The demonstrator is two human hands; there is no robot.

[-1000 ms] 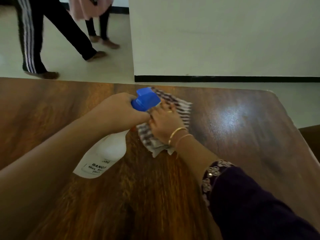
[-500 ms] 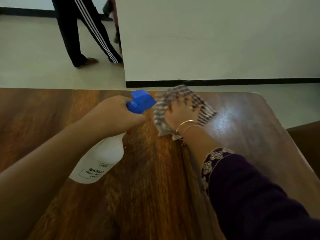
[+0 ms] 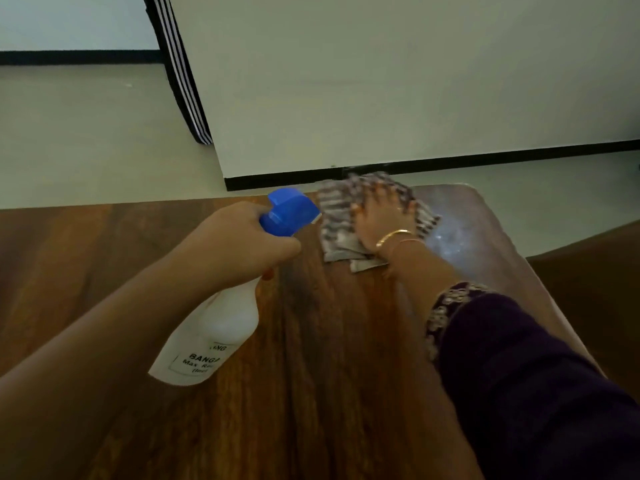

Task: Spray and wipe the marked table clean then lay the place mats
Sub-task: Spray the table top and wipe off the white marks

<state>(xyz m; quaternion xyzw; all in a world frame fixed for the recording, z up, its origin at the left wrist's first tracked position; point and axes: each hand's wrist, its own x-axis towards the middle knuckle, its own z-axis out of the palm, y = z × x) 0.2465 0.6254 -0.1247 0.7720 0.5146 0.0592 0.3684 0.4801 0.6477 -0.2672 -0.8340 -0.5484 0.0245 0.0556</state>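
A dark purple sleeve (image 3: 519,393) with a stitched cuff is seen at the near right. The near part of the view is filled by a brown wooden table (image 3: 329,393). A white spray bottle (image 3: 214,334) is held tilted over the table at the near left, with its bottom toward the near side. Its neck is gripped by the left hand (image 3: 242,240), with the fingers curled round it. The blue spray head (image 3: 289,211) is pointed far and right, just beside a striped cloth (image 3: 337,216).

The cloth is laid on the table near the far edge. It is pressed down by the right hand (image 3: 381,216), with the fingers spread out flat on top. Thin gold bangles (image 3: 394,235) are worn on that wrist. A shiny patch (image 3: 450,237) is seen on the table just right of the cloth.

Past the table, a pale floor (image 3: 86,133) and a pale wall (image 3: 381,81) with a black strip (image 3: 450,161) along its bottom are seen. A dark trouser leg (image 3: 180,74) with white stripes is seen at the far left, beside the wall's edge.
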